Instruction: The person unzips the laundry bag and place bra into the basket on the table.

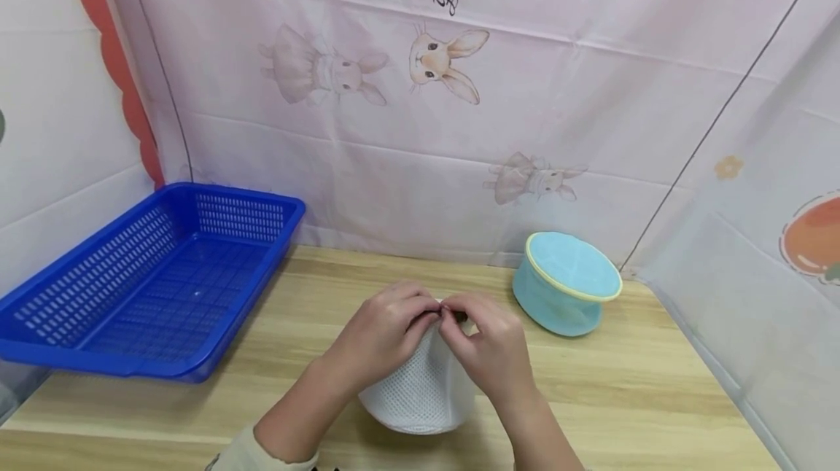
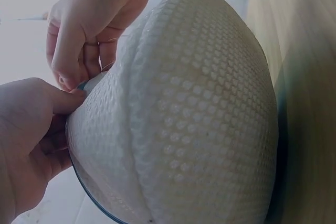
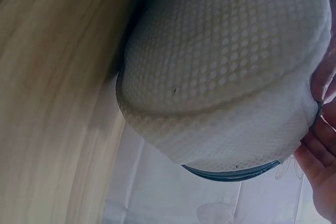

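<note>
A white mesh bag (image 1: 416, 394), rounded and textured like a honeycomb, stands on the table in front of me. My left hand (image 1: 387, 329) pinches its upper edge between thumb and index finger. Close against it, my right hand (image 1: 491, 343) pinches the same edge, the fingertips of both hands nearly meeting. A dark teal band (image 3: 231, 174) runs along part of the bag's edge in the right wrist view. In the left wrist view a small teal bit shows between the fingertips; what it is stays mostly hidden by them.
To the left sits a blue plastic basket (image 1: 216, 332) with slotted walls. A light blue round fabric container (image 1: 558, 303) with yellow trim stands tilted at the back right, near the wall. Printed cloth (image 1: 407, 143) hangs behind the wooden table (image 1: 630, 398).
</note>
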Motion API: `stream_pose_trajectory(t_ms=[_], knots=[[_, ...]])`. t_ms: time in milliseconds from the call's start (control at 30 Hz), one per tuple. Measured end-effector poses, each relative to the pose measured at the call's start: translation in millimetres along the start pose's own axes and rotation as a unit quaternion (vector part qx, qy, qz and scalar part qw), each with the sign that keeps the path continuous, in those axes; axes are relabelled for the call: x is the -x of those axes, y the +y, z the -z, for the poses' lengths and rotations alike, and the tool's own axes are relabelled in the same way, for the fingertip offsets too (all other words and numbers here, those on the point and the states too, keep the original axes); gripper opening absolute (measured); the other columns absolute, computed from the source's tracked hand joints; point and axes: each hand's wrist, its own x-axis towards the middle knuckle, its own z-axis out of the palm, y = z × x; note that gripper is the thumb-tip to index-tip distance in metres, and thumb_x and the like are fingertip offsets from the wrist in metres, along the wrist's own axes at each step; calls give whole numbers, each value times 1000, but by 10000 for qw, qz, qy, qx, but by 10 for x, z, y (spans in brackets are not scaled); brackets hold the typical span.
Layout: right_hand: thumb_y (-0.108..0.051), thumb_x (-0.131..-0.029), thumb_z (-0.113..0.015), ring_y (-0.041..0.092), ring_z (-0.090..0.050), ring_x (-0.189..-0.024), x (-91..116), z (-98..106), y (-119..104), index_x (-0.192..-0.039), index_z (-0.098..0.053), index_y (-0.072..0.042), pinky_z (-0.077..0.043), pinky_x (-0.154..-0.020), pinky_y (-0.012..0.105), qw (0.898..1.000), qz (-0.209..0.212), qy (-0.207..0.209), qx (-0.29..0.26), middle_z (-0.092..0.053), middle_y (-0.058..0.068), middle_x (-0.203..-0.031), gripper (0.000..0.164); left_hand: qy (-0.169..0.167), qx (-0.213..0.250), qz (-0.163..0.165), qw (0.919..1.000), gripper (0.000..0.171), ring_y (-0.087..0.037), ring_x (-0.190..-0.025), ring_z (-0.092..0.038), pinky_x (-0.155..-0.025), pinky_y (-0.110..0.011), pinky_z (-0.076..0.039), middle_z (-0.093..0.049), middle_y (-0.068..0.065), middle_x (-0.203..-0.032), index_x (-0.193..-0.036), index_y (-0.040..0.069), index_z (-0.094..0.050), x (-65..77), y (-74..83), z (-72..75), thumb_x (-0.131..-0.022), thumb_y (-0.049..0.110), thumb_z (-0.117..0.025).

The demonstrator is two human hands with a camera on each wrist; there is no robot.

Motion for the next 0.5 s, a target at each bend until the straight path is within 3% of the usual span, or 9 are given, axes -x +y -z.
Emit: stream_pose_trajectory(t_ms=[500], knots=[[5,-75,-66,10,-62,-63,-12,31,26,-79,-72,-6,-55,-57,26,9996,-47,266,15,-70,3,-73,13,-91,64,304,9995,5,-9,-83,-65,-73,-21,-56,-70,1,-91,-92,8,-75,-26,0,78,-88,9,-73]])
